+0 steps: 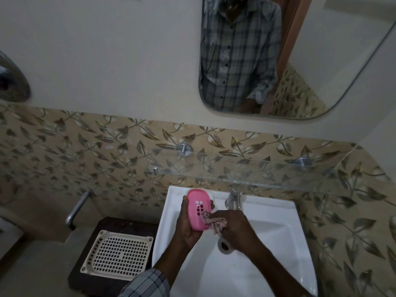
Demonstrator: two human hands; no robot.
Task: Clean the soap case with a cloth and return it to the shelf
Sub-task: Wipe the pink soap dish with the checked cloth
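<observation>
Far left wall: one chrome fixture [11,82] sits at the frame's edge, cut off by it.
Pipe: one bent metal pipe [78,207] comes out of the leaf-patterned tile and curves down, well apart from the sink.
Tray: one cream perforated tray [116,254] lies on a dark stand [128,225]. The stand's right edge is just beside the sink's left wall.
Sink: one white sink [276,213], with its back rim against the tile. Bare white basin shows to the right of and in front of the hands.
Left hand: the left hand [188,230] comes up from the checked sleeve [147,284], palm up. It grips the case from beneath, with the thumb on its left edge and the fingertips on its right edge.
Soap case: one pink soap case [198,209], with slotted holes showing. It is held tilted over the sink's rear left corner, off the shelf.
Cloth: one patterned cloth [215,221], bunched up and touching the case's lower right side.
Right hand: the right hand [235,228] has its knuckles up and its fingers curled round the cloth, pressing it to the case.
Drain: one drain [224,246], partly hidden under the right wrist.
Tap: one metal tap [233,199] on the back rim, just behind the right hand.
Shelf: one glass shelf [257,171] on two round metal mounts [184,149]. Its front edge runs above the tap.
Mirror: one mirror [321,61], whose rounded lower edge hangs well above the shelf.
</observation>
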